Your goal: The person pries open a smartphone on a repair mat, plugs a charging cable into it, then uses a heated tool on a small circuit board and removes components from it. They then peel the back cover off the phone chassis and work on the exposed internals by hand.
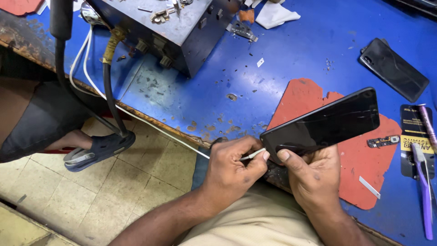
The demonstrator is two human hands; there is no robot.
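Black phone (325, 123) between both curled hands (273, 171)

The right hand (314, 175) hides the black phone's (325, 123) lower edge.

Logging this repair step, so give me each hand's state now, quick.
Left hand: closed, pinching a thin white tool against the phone's edge.
Right hand: closed around the black phone, thumb on its glass.

Phone repair workshop: scuffed blue bench (291, 50), loose phone parts (241, 31), metal equipment box (182, 32).
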